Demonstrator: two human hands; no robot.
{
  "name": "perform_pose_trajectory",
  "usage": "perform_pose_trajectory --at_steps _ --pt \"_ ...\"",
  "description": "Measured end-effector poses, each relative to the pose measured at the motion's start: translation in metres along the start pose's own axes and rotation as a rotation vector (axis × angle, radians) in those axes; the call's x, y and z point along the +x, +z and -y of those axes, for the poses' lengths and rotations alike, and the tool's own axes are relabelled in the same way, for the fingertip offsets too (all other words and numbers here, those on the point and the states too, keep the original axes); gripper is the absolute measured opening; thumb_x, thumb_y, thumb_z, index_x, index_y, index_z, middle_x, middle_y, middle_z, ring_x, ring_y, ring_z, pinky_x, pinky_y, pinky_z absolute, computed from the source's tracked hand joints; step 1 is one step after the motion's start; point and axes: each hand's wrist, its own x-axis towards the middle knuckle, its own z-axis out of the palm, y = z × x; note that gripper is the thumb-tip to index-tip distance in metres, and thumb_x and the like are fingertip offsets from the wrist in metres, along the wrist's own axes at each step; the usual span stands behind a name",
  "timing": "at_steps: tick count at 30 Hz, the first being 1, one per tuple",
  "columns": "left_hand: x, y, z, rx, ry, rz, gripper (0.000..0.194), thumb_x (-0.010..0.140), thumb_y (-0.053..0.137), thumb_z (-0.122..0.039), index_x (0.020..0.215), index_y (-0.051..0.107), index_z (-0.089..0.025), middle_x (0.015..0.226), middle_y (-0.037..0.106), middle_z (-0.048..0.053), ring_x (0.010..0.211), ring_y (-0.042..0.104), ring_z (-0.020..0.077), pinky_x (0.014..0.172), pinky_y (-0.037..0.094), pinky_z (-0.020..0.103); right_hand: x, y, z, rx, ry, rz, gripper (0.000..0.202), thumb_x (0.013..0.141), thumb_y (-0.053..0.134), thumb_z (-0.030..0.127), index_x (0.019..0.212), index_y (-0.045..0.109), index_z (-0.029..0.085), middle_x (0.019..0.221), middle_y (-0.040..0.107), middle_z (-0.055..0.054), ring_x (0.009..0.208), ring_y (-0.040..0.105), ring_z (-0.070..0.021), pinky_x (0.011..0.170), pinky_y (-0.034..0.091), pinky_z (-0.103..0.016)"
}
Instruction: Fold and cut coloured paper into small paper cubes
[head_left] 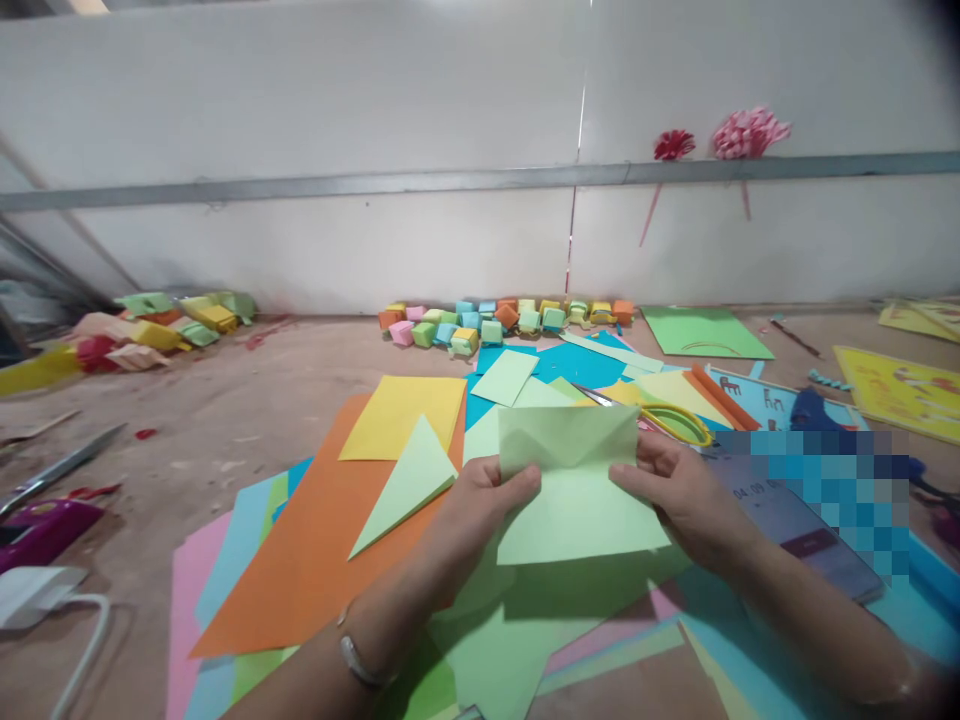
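Note:
A light green sheet of paper (574, 515) is held up between my two hands, its upper part bent along a crease. My left hand (487, 505) pinches its left edge, thumb on the front. On the right edge, my right hand (675, 490) grips it the same way. Left of my left hand lies a light green folded triangle (409, 485), resting over a yellow sheet (382, 410) and a large orange sheet (300, 560). Yellow-handled scissors (679, 422) lie just behind my right hand.
Small colored paper cubes (465, 335) line the wall's foot. A phone (802, 520) lies right of my right hand. At the left are a white charger (37, 597), a purple tool (49, 530) and a blade (64, 468). A green sheet (705, 332) lies at back right.

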Motion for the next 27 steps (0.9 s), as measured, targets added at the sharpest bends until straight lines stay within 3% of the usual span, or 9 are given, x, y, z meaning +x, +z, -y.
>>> perform_pose_trajectory --at_steps 6,9,13,16,18,20,22,24,27 --pt "0.005 0.002 -0.002 -0.192 -0.022 -0.041 0.027 0.067 0.071 -0.018 0.093 0.073 -0.013 0.074 0.072 0.006 0.065 0.066 0.0172 0.065 0.052 0.028 0.006 -0.007 -0.001 0.131 0.119 -0.097 0.025 0.058 0.082 0.031 0.077 0.073 0.018 0.065 0.067 -0.002 0.052 0.059 -0.0123 0.045 0.046 -0.022" --pt "0.006 -0.002 -0.004 -0.098 -0.006 -0.061 0.032 0.068 0.059 -0.015 0.097 0.072 -0.015 0.076 0.071 0.007 0.068 0.066 0.0193 0.063 0.051 0.030 0.009 -0.011 -0.002 0.158 0.134 -0.101 0.024 0.058 0.082 0.028 0.077 0.073 0.018 0.072 0.068 -0.002 0.059 0.060 -0.0118 0.048 0.047 -0.019" --pt "0.000 -0.008 -0.006 0.351 0.478 -0.130 0.033 0.086 0.050 -0.037 0.108 0.069 -0.022 0.122 0.066 0.010 0.113 0.059 0.0306 0.093 0.048 0.045 0.013 -0.014 -0.005 0.167 0.128 -0.141 0.022 0.063 0.079 0.026 0.083 0.074 0.019 0.081 0.068 -0.002 0.059 0.056 -0.0094 0.043 0.041 -0.016" --pt "-0.007 -0.008 -0.008 0.859 0.914 -0.184 0.073 0.076 0.065 -0.064 0.137 0.049 -0.026 0.143 0.051 0.010 0.136 0.037 0.0359 0.111 0.029 0.054 0.016 -0.013 -0.007 0.159 0.126 -0.154 0.021 0.063 0.079 0.027 0.083 0.074 0.020 0.078 0.068 -0.002 0.058 0.054 -0.0096 0.041 0.039 -0.016" --pt "-0.008 -0.007 -0.008 1.149 1.109 -0.184 0.097 0.068 0.073 -0.066 0.146 0.035 -0.024 0.144 0.049 0.013 0.139 0.032 0.0383 0.115 0.017 0.058 0.017 -0.011 -0.007 0.152 0.131 -0.157 0.021 0.061 0.079 0.026 0.080 0.074 0.019 0.075 0.067 -0.003 0.058 0.054 -0.0105 0.041 0.038 -0.017" --pt "-0.006 -0.007 -0.006 1.310 1.183 -0.209 0.087 0.076 0.074 -0.052 0.147 0.035 -0.021 0.137 0.056 0.014 0.133 0.041 0.0366 0.114 0.015 0.059 0.016 -0.009 -0.006 0.133 0.141 -0.158 0.020 0.060 0.078 0.026 0.078 0.073 0.019 0.072 0.066 -0.003 0.057 0.054 -0.0106 0.039 0.035 -0.017" --pt "-0.002 -0.009 -0.004 1.320 1.173 -0.260 0.058 0.086 0.067 -0.032 0.138 0.047 -0.019 0.119 0.066 0.012 0.114 0.057 0.0305 0.107 0.030 0.055 0.016 -0.008 -0.005 0.098 0.163 -0.157 0.017 0.061 0.076 0.026 0.076 0.073 0.019 0.071 0.065 -0.003 0.056 0.052 -0.0103 0.038 0.033 -0.018" --pt "0.002 -0.013 -0.003 1.226 1.114 -0.308 0.031 0.088 0.059 -0.019 0.119 0.063 -0.020 0.098 0.071 0.008 0.092 0.064 0.0233 0.089 0.046 0.042 0.015 -0.008 -0.005 0.030 0.193 -0.129 0.016 0.064 0.074 0.028 0.077 0.073 0.019 0.069 0.064 -0.003 0.054 0.050 -0.0100 0.039 0.033 -0.019" --pt "0.004 -0.015 -0.006 1.014 0.945 -0.322 0.015 0.085 0.059 -0.013 0.088 0.072 -0.021 0.080 0.069 0.002 0.074 0.063 0.0166 0.066 0.049 0.028 0.012 -0.012 -0.001 -0.162 0.115 -0.052 0.024 0.073 0.069 0.040 0.082 0.073 0.018 0.072 0.065 -0.004 0.059 0.055 -0.0132 0.048 0.042 -0.023"
